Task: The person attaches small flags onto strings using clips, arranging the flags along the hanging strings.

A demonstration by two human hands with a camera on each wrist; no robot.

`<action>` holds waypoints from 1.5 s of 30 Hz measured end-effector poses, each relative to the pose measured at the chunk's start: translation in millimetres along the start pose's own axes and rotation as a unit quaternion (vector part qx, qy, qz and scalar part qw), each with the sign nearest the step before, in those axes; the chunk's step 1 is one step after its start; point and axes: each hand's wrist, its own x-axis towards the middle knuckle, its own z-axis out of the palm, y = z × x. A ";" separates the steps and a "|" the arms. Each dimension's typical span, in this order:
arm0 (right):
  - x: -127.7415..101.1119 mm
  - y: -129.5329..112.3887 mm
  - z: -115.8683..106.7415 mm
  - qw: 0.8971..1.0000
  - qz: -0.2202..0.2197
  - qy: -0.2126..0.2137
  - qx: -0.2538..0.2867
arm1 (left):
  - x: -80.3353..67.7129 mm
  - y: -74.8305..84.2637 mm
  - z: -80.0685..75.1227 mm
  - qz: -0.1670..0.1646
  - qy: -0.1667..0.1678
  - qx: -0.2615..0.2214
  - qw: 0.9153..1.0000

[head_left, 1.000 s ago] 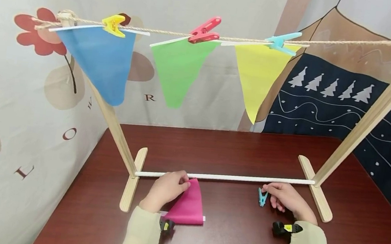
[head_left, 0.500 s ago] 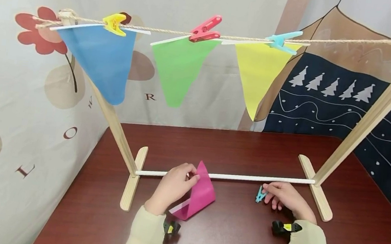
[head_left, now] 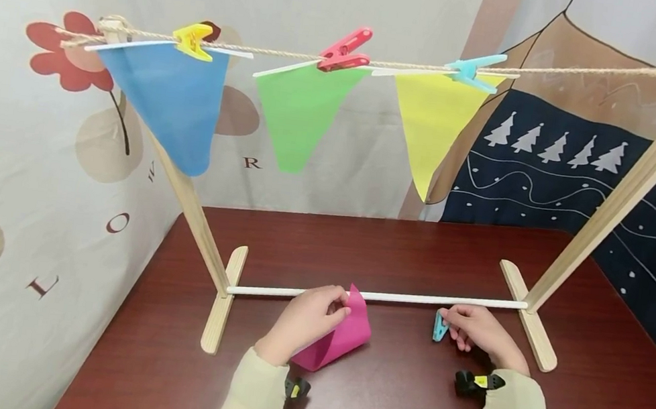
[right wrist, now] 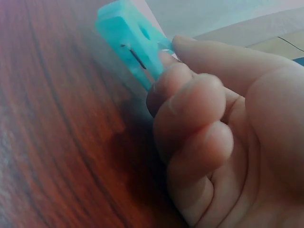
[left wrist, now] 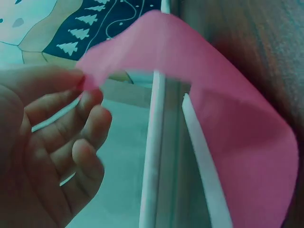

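Just before the white rod [head_left: 378,296], left hand [head_left: 309,316] pinching pink flag [head_left: 343,334], right hand [head_left: 480,330] gripping teal clothespin [head_left: 439,326].

From my head view, my left hand [head_left: 309,317] covers the near part of the pink flag [head_left: 343,336]. My right hand [head_left: 480,331] hides one end of the blue peg [head_left: 439,326]. The frame's right post [head_left: 641,179] runs off the picture's edge.

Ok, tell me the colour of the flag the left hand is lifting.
Pink; the flag pinched by the left hand shows best in the head view.
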 end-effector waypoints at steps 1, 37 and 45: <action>-0.1 -0.7 0.1 1.000 -0.001 0.000 -0.003 | 0.6 0.6 2.5 0.009 -0.007 0.007 1.000; 5.2 -0.2 0.5 1.000 0.000 0.020 -0.014 | -2.5 35.7 48.0 0.108 -0.131 0.117 0.979; 4.4 -1.5 1.1 0.999 -0.011 0.020 -0.039 | -3.1 32.7 42.5 0.140 -0.096 0.117 0.979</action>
